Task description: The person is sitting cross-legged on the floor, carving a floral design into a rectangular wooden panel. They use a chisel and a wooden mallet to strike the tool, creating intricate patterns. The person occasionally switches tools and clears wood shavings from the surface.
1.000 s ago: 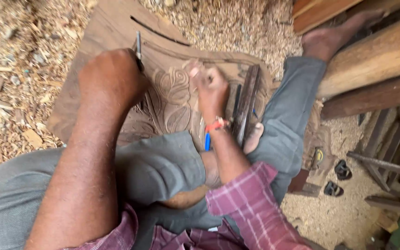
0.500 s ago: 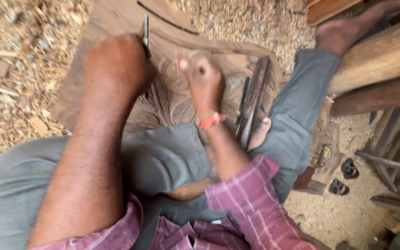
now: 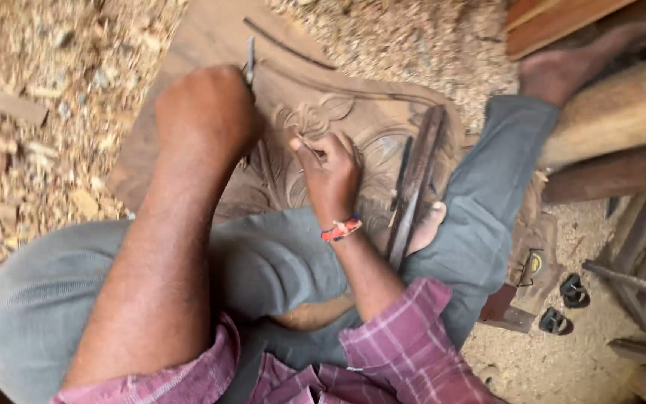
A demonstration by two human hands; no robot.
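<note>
A brown wooden panel [image 3: 353, 120] with carved floral relief lies on the ground across my lap. My left hand [image 3: 207, 112] is a closed fist on a metal chisel [image 3: 250, 63], whose top sticks out above the knuckles at the panel's left part. My right hand [image 3: 332, 170], with a red band on the wrist, rests on the carved flowers in the middle, its fingers pinched on a thin tool [image 3: 306, 147]. The tips of both tools are hidden by the hands.
Several long chisels [image 3: 413, 187] lie on the panel right of my right hand. My grey-trousered leg [image 3: 480, 202] stretches right to a bare foot [image 3: 562, 71] against wooden beams [image 3: 622, 112]. Wood chips [image 3: 31, 112] cover the ground; sandals [image 3: 562, 307] lie at lower right.
My right hand has come down from a raised position onto the carved middle of the panel. My left fist stays on the chisel at about the same spot.
</note>
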